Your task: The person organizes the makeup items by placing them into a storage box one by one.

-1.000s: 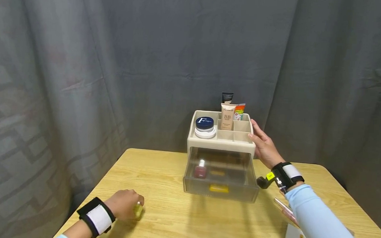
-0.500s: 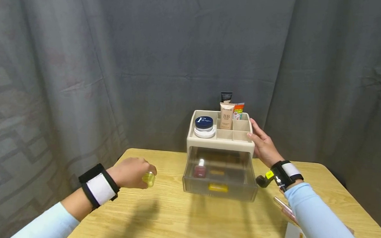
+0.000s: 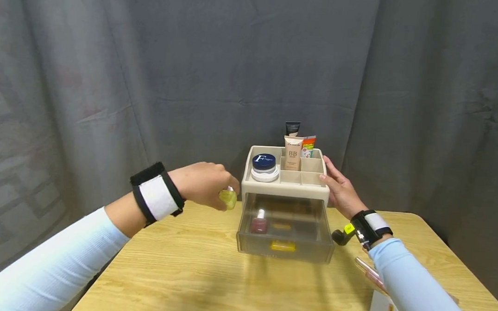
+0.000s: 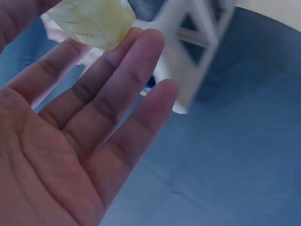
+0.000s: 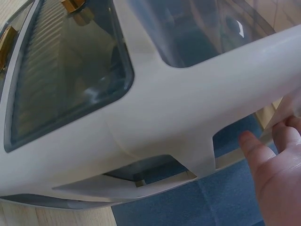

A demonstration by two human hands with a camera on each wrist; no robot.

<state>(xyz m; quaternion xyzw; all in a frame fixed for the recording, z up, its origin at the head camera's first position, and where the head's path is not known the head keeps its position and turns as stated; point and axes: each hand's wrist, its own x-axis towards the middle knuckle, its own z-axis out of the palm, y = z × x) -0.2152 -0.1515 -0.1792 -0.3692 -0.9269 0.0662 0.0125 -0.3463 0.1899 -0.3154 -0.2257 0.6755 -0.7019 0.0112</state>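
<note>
Yellow bottle (image 3: 228,199) held up near the left side of the organizer (image 3: 285,189)
The left hand (image 3: 206,184) pinches the bottle between thumb and fingers, above the worktop (image 3: 177,263); the right hand (image 3: 344,193) lies against the organizer's right side, fingers apart, thumb at the rim; the drawer (image 3: 288,222) stands pulled out with a red bottle (image 3: 259,223) inside; the step in hand looks like stowing the yellow bottle; the next move probably calls for a steady organizer and clearance over the drawer's edge.
</note>
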